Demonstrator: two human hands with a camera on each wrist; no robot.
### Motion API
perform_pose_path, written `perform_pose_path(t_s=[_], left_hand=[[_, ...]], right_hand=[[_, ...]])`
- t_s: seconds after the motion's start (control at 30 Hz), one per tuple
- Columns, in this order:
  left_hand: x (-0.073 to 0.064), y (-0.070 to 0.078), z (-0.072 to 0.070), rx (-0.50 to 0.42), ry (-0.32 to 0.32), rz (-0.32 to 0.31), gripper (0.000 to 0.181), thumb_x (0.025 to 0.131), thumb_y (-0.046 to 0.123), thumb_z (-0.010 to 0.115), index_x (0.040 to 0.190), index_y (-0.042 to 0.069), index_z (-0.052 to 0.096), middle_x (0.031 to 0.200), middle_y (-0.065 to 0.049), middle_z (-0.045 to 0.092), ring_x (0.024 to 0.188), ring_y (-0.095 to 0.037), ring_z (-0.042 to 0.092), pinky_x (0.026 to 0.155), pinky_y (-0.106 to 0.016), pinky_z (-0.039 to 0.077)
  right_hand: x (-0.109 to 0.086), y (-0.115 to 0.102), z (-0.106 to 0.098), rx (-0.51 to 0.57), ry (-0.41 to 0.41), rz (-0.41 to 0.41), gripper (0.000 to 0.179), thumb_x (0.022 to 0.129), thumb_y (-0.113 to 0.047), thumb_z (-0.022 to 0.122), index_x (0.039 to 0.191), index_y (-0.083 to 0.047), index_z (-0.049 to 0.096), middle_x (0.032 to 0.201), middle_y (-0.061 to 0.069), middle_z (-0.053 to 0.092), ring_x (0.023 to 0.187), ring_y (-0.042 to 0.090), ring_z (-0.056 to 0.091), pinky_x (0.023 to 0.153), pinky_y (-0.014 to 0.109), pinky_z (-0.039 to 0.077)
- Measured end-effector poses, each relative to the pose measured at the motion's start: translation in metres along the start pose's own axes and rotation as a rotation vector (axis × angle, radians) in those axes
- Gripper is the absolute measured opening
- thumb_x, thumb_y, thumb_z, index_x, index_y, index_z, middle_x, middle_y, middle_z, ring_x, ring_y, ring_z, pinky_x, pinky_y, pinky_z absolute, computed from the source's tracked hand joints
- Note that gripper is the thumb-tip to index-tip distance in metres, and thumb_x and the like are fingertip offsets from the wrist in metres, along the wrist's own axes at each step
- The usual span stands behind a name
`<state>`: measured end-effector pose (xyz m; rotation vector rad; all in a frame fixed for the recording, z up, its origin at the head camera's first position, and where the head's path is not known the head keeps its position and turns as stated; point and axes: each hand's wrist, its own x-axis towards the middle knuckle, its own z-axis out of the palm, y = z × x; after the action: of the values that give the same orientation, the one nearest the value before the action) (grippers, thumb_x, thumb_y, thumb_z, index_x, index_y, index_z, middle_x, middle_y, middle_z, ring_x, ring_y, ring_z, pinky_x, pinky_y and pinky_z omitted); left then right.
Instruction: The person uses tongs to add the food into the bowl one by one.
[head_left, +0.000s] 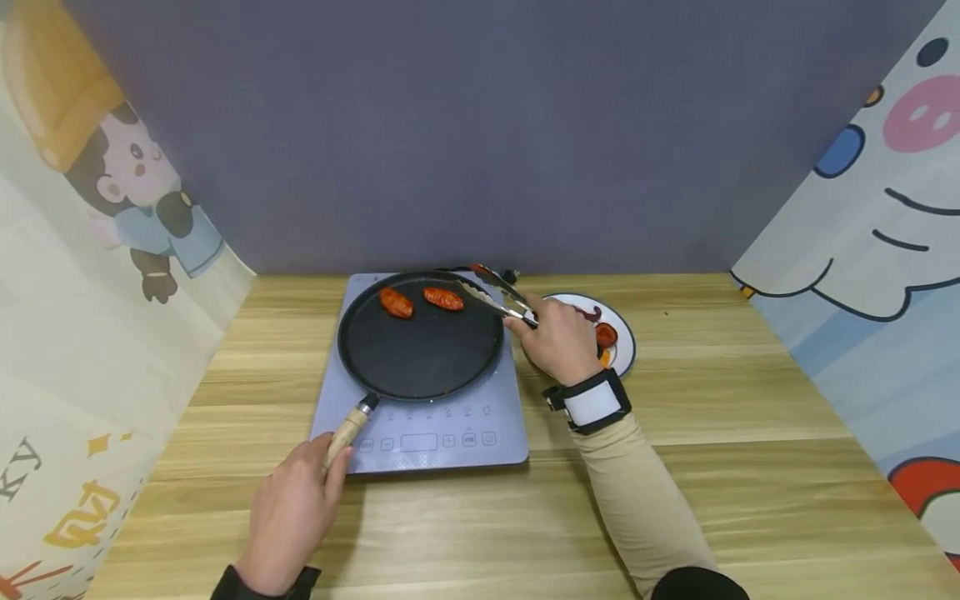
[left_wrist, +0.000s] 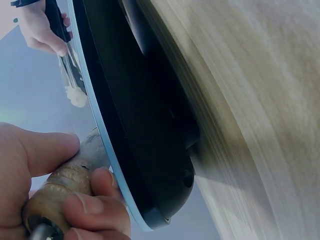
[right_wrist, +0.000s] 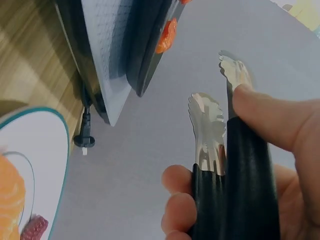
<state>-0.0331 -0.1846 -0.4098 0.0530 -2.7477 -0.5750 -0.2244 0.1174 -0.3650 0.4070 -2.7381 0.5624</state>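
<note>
My left hand [head_left: 296, 504] grips the wooden handle [head_left: 347, 430] of a round black frying pan [head_left: 420, 358]. The left wrist view shows thumb and fingers wrapped round that handle. Two reddish-orange chicken wings [head_left: 444, 299] lie apart near the far side of the pan. My right hand [head_left: 561, 340] holds metal tongs [right_wrist: 207, 132] with black grips, thumb on one arm and fingers round the other. The tongs' scalloped tips are spread with nothing between them, above the pan's right rim in the head view.
Under the pan sits a flat induction cooker [head_left: 510, 437] with touch keys along its front. A blue-rimmed white plate [head_left: 628, 337] with several food pieces stands to its right, partly behind my right hand. A black plug [right_wrist: 85, 137] lies behind the cooker, near the grey back wall [head_left: 480, 133].
</note>
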Motion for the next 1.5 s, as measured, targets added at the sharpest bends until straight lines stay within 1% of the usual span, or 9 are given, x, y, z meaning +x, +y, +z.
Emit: perform_pose_path(t_s=[0.17, 0.27, 0.4, 0.53, 0.67, 0.93, 1.03, 1.3, 1.5], left_hand=[[0.000, 0.000, 0.000, 0.000, -0.005, -0.010, 0.030, 0.090, 0.020, 0.067, 0.104, -0.006, 0.065, 0.069, -0.007, 0.054, 0.051, -0.014, 0.043, 0.041, -0.030, 0.032], [0.000, 0.000, -0.001, -0.001, -0.010, -0.016, 0.031, 0.090, 0.020, 0.067, 0.105, -0.006, 0.065, 0.070, -0.008, 0.055, 0.051, -0.015, 0.044, 0.042, -0.030, 0.033], [0.000, 0.000, -0.001, -0.002, -0.008, -0.014, 0.030, 0.090, 0.021, 0.066, 0.105, -0.006, 0.065, 0.068, -0.006, 0.053, 0.051, -0.014, 0.042, 0.042, -0.030, 0.032], [-0.001, -0.001, 0.000, 0.000, 0.000, -0.009, 0.030, 0.090, 0.021, 0.066, 0.104, -0.005, 0.065, 0.067, -0.005, 0.052, 0.050, -0.014, 0.041, 0.041, -0.029, 0.031], [-0.001, -0.001, 0.000, -0.001, 0.007, -0.003, 0.029, 0.090, 0.020, 0.066, 0.103, -0.005, 0.065, 0.067, -0.005, 0.051, 0.050, -0.014, 0.041, 0.041, -0.029, 0.030], [-0.001, -0.001, -0.001, -0.002, -0.003, -0.007, 0.029, 0.090, 0.021, 0.066, 0.104, -0.005, 0.065, 0.066, -0.004, 0.050, 0.050, -0.014, 0.041, 0.041, -0.029, 0.030], [-0.001, 0.000, -0.001, -0.002, -0.008, -0.012, 0.030, 0.090, 0.021, 0.066, 0.105, -0.005, 0.064, 0.067, -0.005, 0.051, 0.050, -0.014, 0.042, 0.041, -0.030, 0.031], [0.000, 0.000, -0.001, -0.006, -0.008, -0.010, 0.031, 0.089, 0.020, 0.067, 0.105, -0.006, 0.064, 0.068, -0.006, 0.053, 0.050, -0.014, 0.042, 0.041, -0.029, 0.031], [-0.001, 0.000, -0.001, -0.009, -0.011, -0.016, 0.030, 0.089, 0.020, 0.067, 0.105, -0.006, 0.065, 0.068, -0.006, 0.053, 0.050, -0.014, 0.042, 0.041, -0.029, 0.031]], right_hand=[[-0.003, 0.007, -0.005, -0.004, 0.011, -0.008, 0.050, 0.087, -0.044, 0.068, 0.127, -0.014, 0.063, 0.094, 0.013, 0.069, 0.059, 0.028, 0.059, 0.040, 0.037, 0.037], [-0.005, 0.010, -0.007, -0.018, 0.022, -0.007, 0.049, 0.087, -0.045, 0.067, 0.126, -0.014, 0.064, 0.096, 0.013, 0.069, 0.062, 0.029, 0.061, 0.041, 0.038, 0.038], [-0.005, 0.013, -0.007, -0.021, 0.038, 0.000, 0.049, 0.087, -0.044, 0.067, 0.126, -0.013, 0.064, 0.097, 0.014, 0.070, 0.061, 0.029, 0.061, 0.040, 0.039, 0.038], [-0.006, 0.014, -0.009, -0.014, 0.028, 0.015, 0.049, 0.088, -0.044, 0.066, 0.126, -0.014, 0.063, 0.097, 0.014, 0.070, 0.063, 0.031, 0.062, 0.040, 0.041, 0.038], [-0.006, 0.016, -0.013, -0.009, 0.014, 0.039, 0.049, 0.089, -0.047, 0.064, 0.128, -0.016, 0.063, 0.099, 0.014, 0.069, 0.068, 0.033, 0.064, 0.043, 0.044, 0.042], [-0.008, 0.029, -0.020, -0.014, 0.041, 0.061, 0.050, 0.087, -0.045, 0.067, 0.125, -0.012, 0.064, 0.103, 0.020, 0.068, 0.067, 0.035, 0.063, 0.047, 0.046, 0.045], [-0.009, 0.034, -0.021, -0.017, 0.031, 0.070, 0.052, 0.087, -0.045, 0.067, 0.127, -0.012, 0.063, 0.105, 0.020, 0.068, 0.071, 0.036, 0.064, 0.048, 0.047, 0.045], [-0.012, 0.045, -0.025, -0.043, -0.017, 0.107, 0.054, 0.087, -0.044, 0.067, 0.127, -0.008, 0.062, 0.106, 0.022, 0.066, 0.066, 0.033, 0.062, 0.039, 0.037, 0.038], [-0.014, 0.052, -0.028, -0.039, -0.024, 0.126, 0.055, 0.088, -0.045, 0.066, 0.128, -0.007, 0.061, 0.106, 0.024, 0.066, 0.069, 0.035, 0.063, 0.043, 0.040, 0.041]])
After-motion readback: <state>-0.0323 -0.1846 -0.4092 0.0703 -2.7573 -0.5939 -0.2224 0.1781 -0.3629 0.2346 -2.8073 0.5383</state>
